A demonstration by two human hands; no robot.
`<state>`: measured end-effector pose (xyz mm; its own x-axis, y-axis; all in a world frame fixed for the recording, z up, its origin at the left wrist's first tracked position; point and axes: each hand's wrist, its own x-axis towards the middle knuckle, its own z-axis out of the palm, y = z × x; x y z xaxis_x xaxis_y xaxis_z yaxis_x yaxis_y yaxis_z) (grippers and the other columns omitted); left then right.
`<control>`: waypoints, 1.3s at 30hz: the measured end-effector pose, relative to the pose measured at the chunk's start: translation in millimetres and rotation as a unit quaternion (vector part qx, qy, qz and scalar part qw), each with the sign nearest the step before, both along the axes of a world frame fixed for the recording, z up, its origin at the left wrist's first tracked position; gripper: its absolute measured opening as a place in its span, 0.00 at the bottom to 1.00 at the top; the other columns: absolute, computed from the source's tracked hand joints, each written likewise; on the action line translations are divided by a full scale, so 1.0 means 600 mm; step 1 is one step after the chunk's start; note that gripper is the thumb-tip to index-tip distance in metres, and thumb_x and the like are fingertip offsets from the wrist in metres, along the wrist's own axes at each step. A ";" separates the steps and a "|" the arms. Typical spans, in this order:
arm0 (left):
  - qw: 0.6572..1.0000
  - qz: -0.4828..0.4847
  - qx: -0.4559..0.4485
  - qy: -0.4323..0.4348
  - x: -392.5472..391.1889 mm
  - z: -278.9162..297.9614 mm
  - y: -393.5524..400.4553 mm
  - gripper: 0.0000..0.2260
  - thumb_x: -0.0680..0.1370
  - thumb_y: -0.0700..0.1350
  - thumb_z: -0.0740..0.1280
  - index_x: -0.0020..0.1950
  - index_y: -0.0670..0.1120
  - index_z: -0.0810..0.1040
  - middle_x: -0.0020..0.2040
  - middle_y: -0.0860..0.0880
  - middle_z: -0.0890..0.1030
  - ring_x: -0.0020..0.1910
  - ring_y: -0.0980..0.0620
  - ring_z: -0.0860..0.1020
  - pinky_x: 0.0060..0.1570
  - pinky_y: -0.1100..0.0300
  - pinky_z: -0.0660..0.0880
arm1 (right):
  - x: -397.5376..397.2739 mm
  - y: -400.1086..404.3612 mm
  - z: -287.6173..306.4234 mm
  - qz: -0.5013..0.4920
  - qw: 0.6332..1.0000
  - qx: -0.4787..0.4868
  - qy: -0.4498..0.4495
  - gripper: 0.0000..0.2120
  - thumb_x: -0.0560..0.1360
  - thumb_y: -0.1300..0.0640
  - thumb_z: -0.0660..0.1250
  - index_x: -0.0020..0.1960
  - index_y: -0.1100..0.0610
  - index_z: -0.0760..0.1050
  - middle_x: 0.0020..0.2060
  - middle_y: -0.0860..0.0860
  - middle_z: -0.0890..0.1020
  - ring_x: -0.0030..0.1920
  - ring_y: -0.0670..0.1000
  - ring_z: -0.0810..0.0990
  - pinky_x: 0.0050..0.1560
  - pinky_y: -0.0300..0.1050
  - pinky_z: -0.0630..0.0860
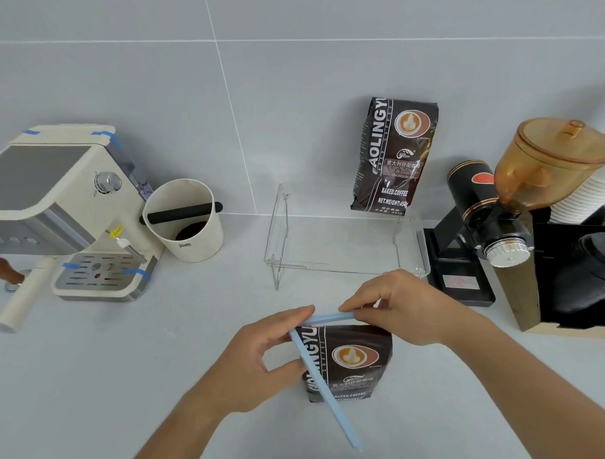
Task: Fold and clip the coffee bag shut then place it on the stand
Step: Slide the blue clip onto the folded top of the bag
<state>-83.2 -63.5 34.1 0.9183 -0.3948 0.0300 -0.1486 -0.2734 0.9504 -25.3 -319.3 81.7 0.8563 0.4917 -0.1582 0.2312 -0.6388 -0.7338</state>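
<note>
A dark brown coffee bag (354, 365) stands upright on the counter in front of me, its top folded down. A long light-blue sealing clip (323, 377) is hinged open: one arm lies along the folded top, the other hangs diagonally down across the bag's front. My left hand (255, 361) pinches the hinge end at the bag's top left corner. My right hand (404, 308) presses the clip's upper arm on the top edge. The clear acrylic stand (410, 247) sits behind, and a second coffee bag (394, 157) rests on its back right part against the wall.
A cream espresso machine (72, 214) and a knock box (184, 221) stand at the left, with a portafilter (21, 298) and wooden tamper (1, 270) in front. A black grinder with amber hopper (514, 202), stacked paper cups (590, 194) and a black lid holder (573, 280) fill the right.
</note>
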 end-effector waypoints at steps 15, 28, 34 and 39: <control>0.999 -0.033 -0.007 0.043 -0.002 -0.007 0.002 0.22 0.76 0.48 0.66 0.70 0.58 0.71 0.70 0.59 0.75 0.71 0.56 0.71 0.70 0.53 0.69 | -0.014 -0.001 -0.007 -0.006 0.999 -0.005 -0.033 0.11 0.74 0.60 0.70 0.52 0.46 0.84 0.44 0.41 0.85 0.46 0.42 0.80 0.47 0.35 0.77; 0.995 -0.084 -0.003 0.056 -0.002 -0.005 0.031 0.26 0.77 0.35 0.64 0.71 0.59 0.71 0.73 0.58 0.71 0.74 0.55 0.66 0.72 0.55 0.66 | -0.013 -0.002 -0.006 -0.002 0.999 -0.022 -0.038 0.11 0.75 0.60 0.70 0.53 0.48 0.84 0.37 0.32 0.80 0.42 0.37 0.79 0.45 0.26 0.73; 0.997 -0.069 -0.004 0.022 0.002 -0.002 0.027 0.22 0.76 0.42 0.68 0.67 0.61 0.75 0.70 0.60 0.73 0.71 0.54 0.70 0.68 0.54 0.71 | -0.014 0.005 0.000 -0.004 0.999 -0.024 -0.036 0.11 0.74 0.60 0.70 0.52 0.48 0.84 0.36 0.33 0.80 0.42 0.37 0.79 0.44 0.25 0.72; 0.999 -0.047 -0.007 -0.007 0.007 -0.004 0.017 0.18 0.75 0.40 0.70 0.63 0.55 0.80 0.63 0.56 0.77 0.64 0.49 0.76 0.64 0.57 0.75 | -0.015 0.017 0.002 -0.016 0.999 -0.025 -0.036 0.10 0.74 0.59 0.70 0.51 0.47 0.85 0.37 0.33 0.80 0.44 0.40 0.80 0.44 0.26 0.70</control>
<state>-79.0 -53.6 31.9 0.8769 -0.4782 0.0483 -0.1855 -0.2440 0.9519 -34.6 -309.3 82.8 0.8810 0.4578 -0.1194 0.2617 -0.6819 -0.6831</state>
